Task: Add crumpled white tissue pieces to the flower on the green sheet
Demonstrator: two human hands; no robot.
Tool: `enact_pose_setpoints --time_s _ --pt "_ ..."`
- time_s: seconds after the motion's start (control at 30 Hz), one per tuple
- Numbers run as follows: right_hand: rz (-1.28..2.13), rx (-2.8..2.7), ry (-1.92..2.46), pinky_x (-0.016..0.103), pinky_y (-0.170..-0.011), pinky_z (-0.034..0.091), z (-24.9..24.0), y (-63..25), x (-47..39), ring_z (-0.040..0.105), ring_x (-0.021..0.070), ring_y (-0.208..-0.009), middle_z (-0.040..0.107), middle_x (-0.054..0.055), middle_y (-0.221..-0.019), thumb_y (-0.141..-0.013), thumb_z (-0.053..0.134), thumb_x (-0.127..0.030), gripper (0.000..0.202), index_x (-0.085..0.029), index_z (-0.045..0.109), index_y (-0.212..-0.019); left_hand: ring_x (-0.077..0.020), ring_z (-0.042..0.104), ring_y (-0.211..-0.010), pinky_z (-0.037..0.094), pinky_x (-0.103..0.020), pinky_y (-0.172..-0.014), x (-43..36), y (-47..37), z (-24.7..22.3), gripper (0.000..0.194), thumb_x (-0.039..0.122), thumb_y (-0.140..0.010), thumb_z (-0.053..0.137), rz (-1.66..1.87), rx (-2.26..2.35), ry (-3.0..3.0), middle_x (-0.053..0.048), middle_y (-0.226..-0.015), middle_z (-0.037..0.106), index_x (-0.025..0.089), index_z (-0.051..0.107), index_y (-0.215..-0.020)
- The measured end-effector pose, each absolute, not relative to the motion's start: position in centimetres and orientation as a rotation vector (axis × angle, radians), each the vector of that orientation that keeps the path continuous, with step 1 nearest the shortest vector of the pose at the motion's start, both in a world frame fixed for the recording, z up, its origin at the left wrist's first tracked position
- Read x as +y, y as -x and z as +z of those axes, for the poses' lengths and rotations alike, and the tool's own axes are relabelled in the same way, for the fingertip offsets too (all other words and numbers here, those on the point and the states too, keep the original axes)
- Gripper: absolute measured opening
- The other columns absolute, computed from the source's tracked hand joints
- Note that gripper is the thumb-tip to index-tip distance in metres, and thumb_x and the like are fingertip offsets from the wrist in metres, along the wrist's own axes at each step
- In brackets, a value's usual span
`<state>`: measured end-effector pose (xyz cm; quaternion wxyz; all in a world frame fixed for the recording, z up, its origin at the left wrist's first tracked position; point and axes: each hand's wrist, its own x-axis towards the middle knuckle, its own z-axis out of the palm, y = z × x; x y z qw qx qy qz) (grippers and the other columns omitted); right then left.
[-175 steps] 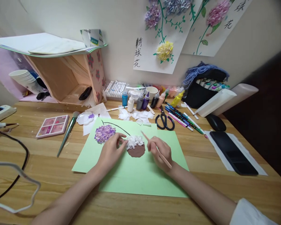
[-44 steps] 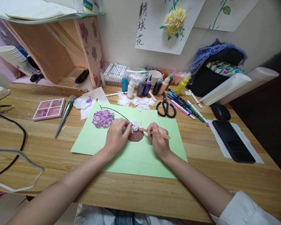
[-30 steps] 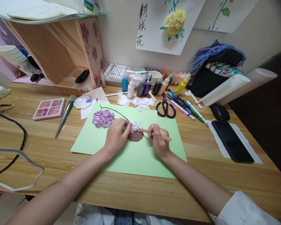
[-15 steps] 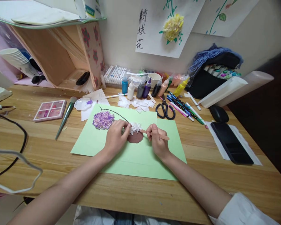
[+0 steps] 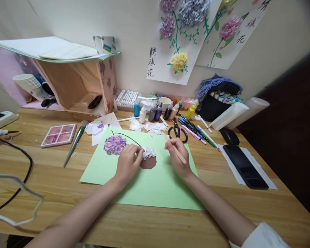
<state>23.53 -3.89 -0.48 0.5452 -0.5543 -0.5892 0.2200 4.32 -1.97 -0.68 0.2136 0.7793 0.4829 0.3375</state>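
Bent over the green paper [image 5: 155,189], my left hand [image 5: 127,163] has thumb and forefinger drawn together at the edge of a cluster of white paper scraps [image 5: 149,152]; what lies between the fingertips is too small to make out. Those scraps cover the upper part of a brown round patch [image 5: 148,163]. My right hand [image 5: 179,162] is closed around a wooden craft stick [image 5: 180,155], raised to the right of the patch and apart from it. A purple paper-scrap flower [image 5: 115,144] sits left of my left hand, with a dark curved stem line [image 5: 126,136] above.
Behind the sheet stand several paint bottles [image 5: 143,114] and torn white paper [image 5: 155,128]. Black scissors [image 5: 177,132] and pens [image 5: 196,129] lie at its upper right. A phone [image 5: 245,167] is on the right; a brush [image 5: 75,143] and pink palette [image 5: 59,135] are left.
My right hand has lifted the craft stick away from the brown patch, up and to the right. My left hand stays by the white scraps. The camera view has tilted up, showing more wall pictures.
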Motion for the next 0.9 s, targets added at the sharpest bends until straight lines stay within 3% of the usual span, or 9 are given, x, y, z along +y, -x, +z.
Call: enact_pose_setpoints --time_s 0.07,0.2,0.4,0.73,0.9 --pt "0.492 -1.499 1.402 0.027 -0.061 0.038 0.0 -24.3 -1.9 0.05 0.0152 -0.065 0.056 0.0 -0.077 -0.089 0.048 -0.034 0.015 -0.02 0.051 -0.085 -0.0175 0.05 -0.075 0.038 -0.032 -0.069 -2.1 -4.3 -0.7 0.022 0.028 -0.092 0.039 0.938 1.327 -2.175 -0.002 -0.077 0.058 0.02 0.052 -0.076" --pt "0.391 -1.827 1.348 0.03 -0.072 0.041 -0.8 -25.1 1.9 0.057 0.0206 -0.083 0.062 0.006 -0.09 -0.083 0.056 -0.027 0.01 -0.019 0.053 -0.088 -0.0173 0.05 -0.075 0.038 -0.031 -0.068 -2.1 -4.1 -0.6 0.021 0.027 -0.092 0.039 0.948 1.321 -2.173 -0.002 -0.077 0.059 0.02 0.053 -0.077" --pt "0.285 -1.98 1.333 0.03 -0.071 0.041 -2.1 -24.3 3.4 0.057 0.0211 -0.078 0.062 0.006 -0.08 -0.079 0.051 -0.013 0.007 -0.019 0.054 -0.077 -0.0179 0.05 -0.078 0.038 -0.032 -0.071 -2.0 -3.8 -0.4 0.019 0.025 -0.091 0.042 0.971 1.366 -2.162 -0.002 -0.078 0.059 0.02 0.054 -0.078" --pt "0.262 -1.94 1.357 0.029 -0.071 0.042 -1.5 -24.6 0.8 0.059 0.0218 -0.083 0.063 0.007 -0.089 -0.078 0.055 -0.017 0.011 -0.018 0.053 -0.089 -0.0186 0.05 -0.08 0.037 -0.031 -0.072 -2.1 -3.8 -0.3 0.02 0.025 -0.091 0.04 0.949 1.322 -2.168 -0.003 -0.081 0.06 0.02 0.055 -0.079" --pt "0.23 -1.949 1.417 0.029 -0.067 0.041 -3.3 -24.1 3.6 0.058 0.0225 -0.077 0.062 0.007 -0.08 -0.077 0.051 -0.014 0.008 -0.019 0.053 -0.083 -0.0192 0.053 -0.083 0.038 -0.031 -0.074 -1.2 -3.1 0.0 0.026 0.027 -0.093 0.035 1.035 1.423 -2.091 -0.003 -0.081 0.061 0.02 0.058 -0.082"
